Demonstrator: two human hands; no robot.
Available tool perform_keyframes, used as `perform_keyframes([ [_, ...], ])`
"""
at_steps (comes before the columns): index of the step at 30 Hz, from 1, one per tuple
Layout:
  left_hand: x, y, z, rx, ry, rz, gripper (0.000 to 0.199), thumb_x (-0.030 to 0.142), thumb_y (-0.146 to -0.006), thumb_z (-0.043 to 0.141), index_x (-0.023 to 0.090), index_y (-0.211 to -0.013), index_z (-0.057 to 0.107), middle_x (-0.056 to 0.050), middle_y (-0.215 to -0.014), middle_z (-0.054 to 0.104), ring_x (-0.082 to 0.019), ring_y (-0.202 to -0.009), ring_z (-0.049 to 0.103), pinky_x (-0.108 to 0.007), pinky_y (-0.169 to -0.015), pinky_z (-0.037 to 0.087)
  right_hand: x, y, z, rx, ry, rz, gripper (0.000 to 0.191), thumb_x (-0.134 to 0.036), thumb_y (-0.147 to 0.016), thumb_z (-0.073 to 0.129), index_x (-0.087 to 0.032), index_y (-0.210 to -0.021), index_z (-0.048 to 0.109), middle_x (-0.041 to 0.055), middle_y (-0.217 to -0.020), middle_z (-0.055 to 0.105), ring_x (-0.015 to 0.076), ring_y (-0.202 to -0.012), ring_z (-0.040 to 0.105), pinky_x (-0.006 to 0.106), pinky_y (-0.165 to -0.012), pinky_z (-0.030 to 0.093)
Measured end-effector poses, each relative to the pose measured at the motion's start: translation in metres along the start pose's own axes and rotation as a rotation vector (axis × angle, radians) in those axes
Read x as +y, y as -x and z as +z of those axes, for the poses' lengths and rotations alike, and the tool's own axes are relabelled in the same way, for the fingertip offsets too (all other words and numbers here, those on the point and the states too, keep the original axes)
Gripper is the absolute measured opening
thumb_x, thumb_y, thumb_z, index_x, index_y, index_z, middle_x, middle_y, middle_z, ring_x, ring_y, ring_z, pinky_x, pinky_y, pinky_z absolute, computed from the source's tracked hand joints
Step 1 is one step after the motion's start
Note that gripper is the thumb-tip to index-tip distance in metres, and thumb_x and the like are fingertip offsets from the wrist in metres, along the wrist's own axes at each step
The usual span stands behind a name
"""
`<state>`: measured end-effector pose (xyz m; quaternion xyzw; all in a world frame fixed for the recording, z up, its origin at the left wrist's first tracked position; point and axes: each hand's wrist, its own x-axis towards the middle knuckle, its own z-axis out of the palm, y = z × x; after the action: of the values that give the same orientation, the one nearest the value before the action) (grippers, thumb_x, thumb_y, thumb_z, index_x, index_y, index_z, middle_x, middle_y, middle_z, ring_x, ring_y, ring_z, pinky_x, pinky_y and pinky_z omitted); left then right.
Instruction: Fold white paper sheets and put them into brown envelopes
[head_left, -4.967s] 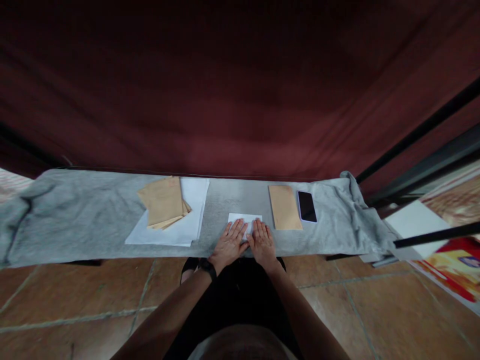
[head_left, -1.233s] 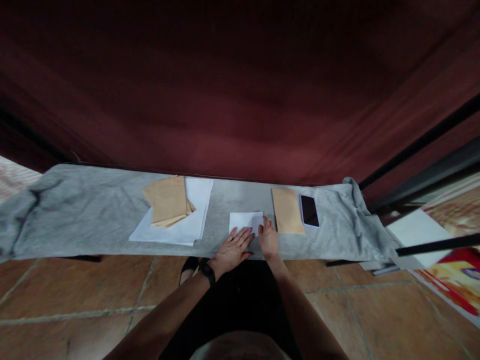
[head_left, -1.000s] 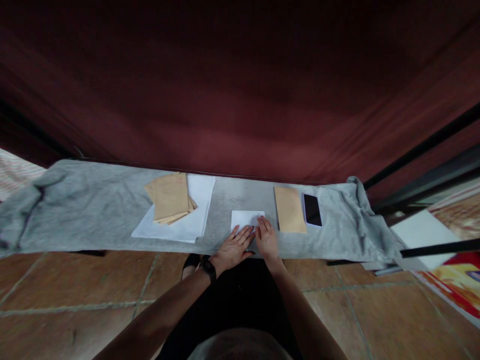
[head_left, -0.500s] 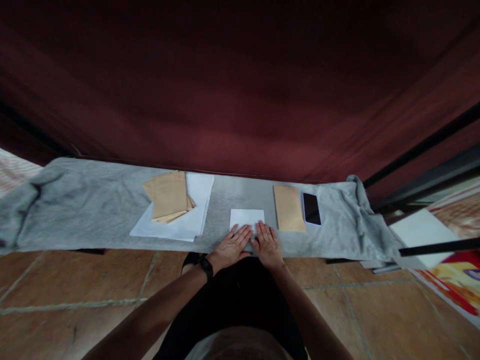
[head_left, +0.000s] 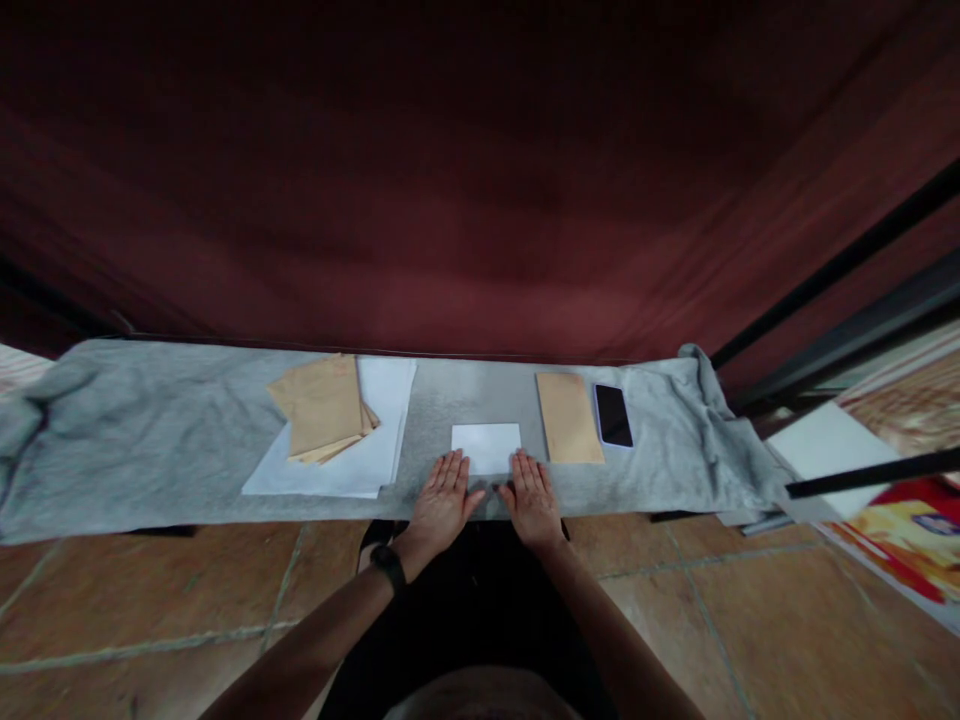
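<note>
Since half a second before, both hands had slid apart and back toward the near edge of the bench, so that the folded white paper (head_left: 486, 447) lay almost fully uncovered between them. Five seconds before, the same hands had lain side by side on top of it.

The left hand (head_left: 440, 498) lay flat, palm down, fingers straight and close together, its fingertips just reaching the paper's near left corner. It gripped nothing. A dark band sat on its wrist. The right hand (head_left: 532, 493) was likewise spread flat and open, palm down, its fingertips at the paper's near right corner, holding nothing. Whether the fingertips pressed on the paper's edge or only lay against it could not be told.

The paper sat on the grey cloth (head_left: 150, 440) that covered the bench, near its front edge and about midway along it. Just to its right lay a single tan envelope (head_left: 568, 417), and beside that a dark phone (head_left: 613, 414), face up. Well to the left, a loose stack of tan envelopes (head_left: 324, 406) rested on larger white sheets (head_left: 352, 468). A dark red curtain (head_left: 480, 200) hung behind the bench, and brown floor tiles (head_left: 150, 600) showed below it.
</note>
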<state>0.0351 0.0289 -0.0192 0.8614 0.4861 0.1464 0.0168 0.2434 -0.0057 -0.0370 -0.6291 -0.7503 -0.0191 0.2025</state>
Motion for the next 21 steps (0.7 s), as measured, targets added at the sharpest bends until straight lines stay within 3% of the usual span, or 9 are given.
perform_keyframes([
  [4, 0.019, -0.025, 0.006, 0.056, 0.012, -0.067, 0.06, 0.038, -0.101, 0.032, 0.007, -0.152, 0.031, -0.019, -0.156, 0.037, -0.029, -0.148, 0.028, -0.051, -0.12, 0.027, -0.003, -0.001, 0.0, 0.008, 0.014, 0.005, 0.058, -0.038, -0.104, 0.036, -0.012, -0.155, 0.028, 0.0163, -0.156, 0.038, 0.029, -0.144, 0.037, 0.049, -0.118, 0.029],
  [8, 0.034, -0.053, 0.017, 0.01, 0.037, -0.061, 0.059, 0.036, -0.101, 0.031, 0.01, -0.154, 0.029, -0.016, -0.156, 0.037, -0.027, -0.149, 0.026, -0.05, -0.121, 0.023, -0.004, 0.001, -0.002, 0.023, 0.015, 0.004, 0.055, -0.035, -0.104, 0.035, -0.011, -0.153, 0.033, 0.0157, -0.154, 0.041, 0.0281, -0.144, 0.037, 0.048, -0.119, 0.028],
  [12, 0.028, -0.063, 0.023, -0.031, 0.022, -0.109, 0.06, 0.036, -0.1, 0.031, 0.007, -0.153, 0.031, -0.017, -0.158, 0.033, -0.028, -0.149, 0.024, -0.05, -0.122, 0.02, -0.004, -0.003, -0.004, 0.036, -0.016, 0.049, 0.05, -0.032, -0.103, 0.036, -0.011, -0.148, 0.043, 0.0147, -0.15, 0.048, 0.0269, -0.141, 0.041, 0.048, -0.119, 0.028],
  [15, 0.018, -0.064, 0.025, -0.014, 0.009, -0.113, 0.059, 0.036, -0.1, 0.03, 0.011, -0.154, 0.03, -0.016, -0.158, 0.034, -0.027, -0.149, 0.025, -0.052, -0.121, 0.021, -0.007, -0.022, -0.004, 0.03, -0.065, 0.097, 0.046, -0.029, -0.104, 0.033, -0.012, -0.143, 0.05, 0.0133, -0.145, 0.054, 0.0257, -0.138, 0.046, 0.048, -0.119, 0.029],
  [21, 0.016, -0.068, 0.026, -0.107, -0.056, -0.079, 0.058, 0.02, -0.095, 0.034, 0.016, -0.153, 0.035, -0.012, -0.161, 0.028, -0.03, -0.151, 0.019, -0.056, -0.121, 0.016, -0.016, -0.069, 0.007, -0.035, -0.117, -0.012, 0.047, -0.028, -0.103, 0.034, -0.018, -0.148, 0.043, 0.0101, -0.15, 0.049, 0.0234, -0.141, 0.042, 0.048, -0.117, 0.032],
])
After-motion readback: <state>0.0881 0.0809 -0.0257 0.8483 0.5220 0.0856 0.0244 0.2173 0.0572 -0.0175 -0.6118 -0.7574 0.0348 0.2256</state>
